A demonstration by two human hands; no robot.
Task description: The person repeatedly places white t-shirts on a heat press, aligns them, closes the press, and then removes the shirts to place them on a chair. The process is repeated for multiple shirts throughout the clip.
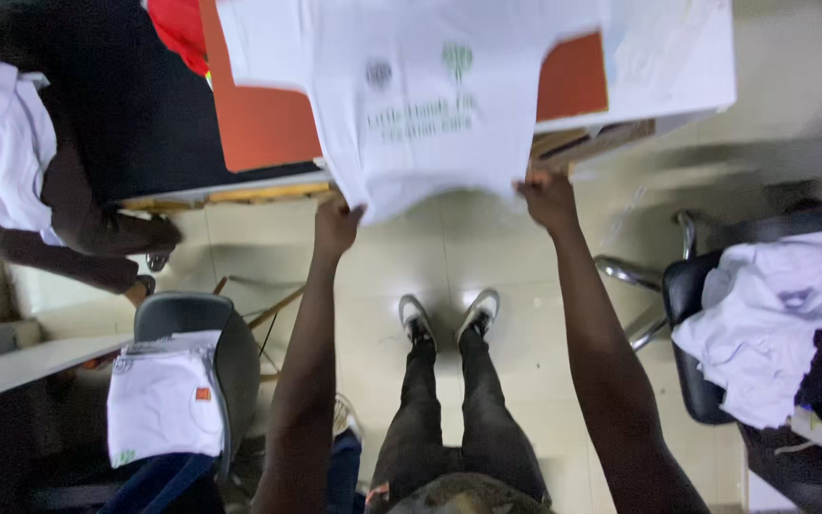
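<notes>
A white printed T-shirt (420, 95) lies spread over the edge of an orange-topped table (259, 124), with its bottom hem hanging towards me. My left hand (337, 224) grips the hem's left corner. My right hand (546, 195) grips the hem's right corner. Both arms reach straight out over my legs and white shoes (449, 314).
A chair (187, 381) at the left carries a stack of folded white shirts (164, 400). A black chair (706, 324) at the right holds a pile of loose white shirts (763, 324). Another person (59, 171) with white cloth stands at the far left. Red cloth (178, 29) lies on the table.
</notes>
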